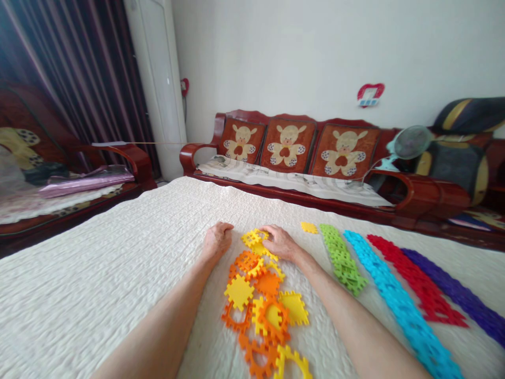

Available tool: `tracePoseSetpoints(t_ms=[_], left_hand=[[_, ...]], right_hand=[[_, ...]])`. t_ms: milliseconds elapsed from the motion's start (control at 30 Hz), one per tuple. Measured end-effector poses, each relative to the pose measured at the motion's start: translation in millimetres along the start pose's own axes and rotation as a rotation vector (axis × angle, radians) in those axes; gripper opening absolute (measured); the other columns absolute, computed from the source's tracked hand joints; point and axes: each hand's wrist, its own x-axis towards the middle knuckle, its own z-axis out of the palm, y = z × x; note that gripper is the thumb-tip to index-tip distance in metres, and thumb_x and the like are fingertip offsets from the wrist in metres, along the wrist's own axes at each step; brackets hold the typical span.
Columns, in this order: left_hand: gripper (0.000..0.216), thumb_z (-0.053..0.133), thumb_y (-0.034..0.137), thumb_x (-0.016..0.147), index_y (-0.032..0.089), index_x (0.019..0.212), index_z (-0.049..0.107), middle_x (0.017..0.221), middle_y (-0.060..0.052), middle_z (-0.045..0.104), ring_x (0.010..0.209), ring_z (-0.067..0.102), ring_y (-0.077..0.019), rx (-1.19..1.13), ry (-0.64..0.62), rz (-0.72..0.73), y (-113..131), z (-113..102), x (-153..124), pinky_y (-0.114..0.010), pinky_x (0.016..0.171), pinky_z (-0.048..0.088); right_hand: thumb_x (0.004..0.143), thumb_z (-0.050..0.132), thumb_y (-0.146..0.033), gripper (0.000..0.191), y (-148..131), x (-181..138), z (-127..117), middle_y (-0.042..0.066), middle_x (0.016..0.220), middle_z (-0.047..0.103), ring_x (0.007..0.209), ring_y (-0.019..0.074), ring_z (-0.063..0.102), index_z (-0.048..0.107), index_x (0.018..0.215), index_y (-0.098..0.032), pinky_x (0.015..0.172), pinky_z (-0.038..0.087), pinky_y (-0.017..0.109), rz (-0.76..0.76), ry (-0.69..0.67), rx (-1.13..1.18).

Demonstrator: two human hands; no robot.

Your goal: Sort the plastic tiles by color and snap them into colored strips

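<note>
My left hand point(218, 239) rests on the cream quilted cover, left of a pile of plastic tiles. Its fingers are curled closed, and nothing shows in them. At the far end of the pile, my right hand point(281, 242) has its fingers bent round the edge of a yellow interlocking tile point(252, 238). Nearer me lie mixed yellow and orange toothed tiles, among them a solid yellow tile point(239, 292), a solid orange tile point(268, 284) and an orange frame tile point(235, 318). Several of them overlap.
Right of my right arm run rows of green tiles point(341, 258), light-blue tiles point(398, 300), red tiles point(414, 279) and purple tiles point(453, 289). A single yellow tile point(309, 227) lies beyond the green row. Behind the covered surface stand a wooden sofa point(422, 189) and a small fan point(412, 142).
</note>
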Motion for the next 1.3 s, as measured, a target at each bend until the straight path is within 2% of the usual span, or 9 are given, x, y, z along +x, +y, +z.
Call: tracePoseSetpoints(t_ms=[133, 233, 300, 400, 567, 733, 900, 1100, 1300], left_hand=[[0.036, 0.04, 0.016, 0.078, 0.02, 0.096, 0.071, 0.102, -0.003, 0.07, 0.095, 0.063, -0.016, 0.002, -0.007, -0.006, 2, -2, -1, -0.026, 0.091, 0.046], [0.036, 0.04, 0.016, 0.079, 0.021, 0.096, 0.071, 0.103, -0.002, 0.07, 0.097, 0.062, -0.0159, 0.005, -0.019, -0.013, 4, -3, -1, -0.026, 0.091, 0.045], [0.036, 0.04, 0.016, 0.079, 0.021, 0.096, 0.071, 0.103, -0.002, 0.07, 0.097, 0.062, -0.0161, 0.005, -0.024, -0.018, 4, -4, -1, -0.026, 0.091, 0.045], [0.036, 0.04, 0.015, 0.079, 0.02, 0.096, 0.071, 0.103, -0.003, 0.07, 0.097, 0.062, -0.0162, 0.002, -0.015, -0.009, 3, -3, -1, -0.026, 0.091, 0.045], [0.035, 0.04, 0.017, 0.079, 0.019, 0.097, 0.07, 0.105, -0.003, 0.069, 0.096, 0.063, -0.0161, 0.012, -0.003, 0.017, -1, 0, 0, -0.026, 0.09, 0.046], [0.035, 0.04, 0.018, 0.079, 0.021, 0.095, 0.071, 0.103, -0.002, 0.07, 0.095, 0.063, -0.0165, 0.012, 0.002, -0.003, -1, -1, -1, -0.026, 0.088, 0.047], [0.035, 0.04, 0.018, 0.079, 0.02, 0.096, 0.07, 0.104, -0.003, 0.07, 0.096, 0.063, -0.0169, -0.004, -0.001, 0.001, -1, -2, -2, -0.027, 0.09, 0.046], [0.036, 0.039, 0.019, 0.079, 0.019, 0.097, 0.07, 0.103, -0.005, 0.07, 0.095, 0.063, -0.0173, -0.014, -0.002, 0.02, -4, 0, -1, -0.028, 0.09, 0.046], [0.035, 0.04, 0.019, 0.079, 0.02, 0.097, 0.071, 0.103, -0.004, 0.07, 0.097, 0.063, -0.0179, -0.003, -0.012, -0.004, -3, -1, -1, -0.029, 0.091, 0.046]], right_hand=[[0.07, 0.047, -0.011, 0.05, 9, -5, -6, 0.007, 0.125, 0.055, 0.117, 0.0175, 0.048, 0.053, 0.12, -0.019, 0.103, 0.034, 0.032, -0.11, 0.167, -0.026], [0.069, 0.042, -0.006, 0.054, 25, -10, -11, 0.008, 0.126, 0.054, 0.119, 0.0175, 0.046, 0.052, 0.121, -0.016, 0.104, 0.033, 0.033, -0.004, 0.222, -0.085], [0.067, 0.041, -0.005, 0.056, 34, -12, -14, 0.009, 0.124, 0.056, 0.117, 0.0173, 0.048, 0.052, 0.121, -0.014, 0.103, 0.034, 0.031, 0.082, 0.193, -0.105], [0.065, 0.044, -0.007, 0.057, 42, -13, -15, 0.011, 0.127, 0.053, 0.12, 0.0174, 0.045, 0.051, 0.121, -0.012, 0.104, 0.032, 0.03, 0.118, 0.167, -0.127], [0.068, 0.053, -0.018, 0.049, 37, -11, -17, 0.01, 0.12, 0.057, 0.112, 0.0192, 0.051, 0.055, 0.117, -0.014, 0.1, 0.034, 0.03, 0.18, 0.14, -0.136], [0.072, 0.052, -0.017, 0.04, 31, -11, -22, 0.008, 0.114, 0.061, 0.105, 0.0176, 0.055, 0.059, 0.111, -0.016, 0.094, 0.037, 0.027, 0.174, 0.047, -0.133], [0.075, 0.05, -0.015, 0.046, 48, -11, -47, 0.008, 0.123, 0.057, 0.114, 0.0159, 0.05, 0.053, 0.121, -0.017, 0.098, 0.034, 0.025, 0.184, 0.093, -0.232], [0.076, 0.05, -0.017, 0.046, 86, -16, -89, 0.008, 0.126, 0.055, 0.113, 0.0254, 0.051, 0.051, 0.122, -0.021, 0.093, 0.037, 0.04, 0.392, 0.045, -0.432], [0.077, 0.05, -0.023, 0.041, 101, -19, -89, 0.007, 0.122, 0.058, 0.111, 0.0279, 0.052, 0.054, 0.118, -0.024, 0.089, 0.036, 0.044, 0.405, -0.016, -0.44]])
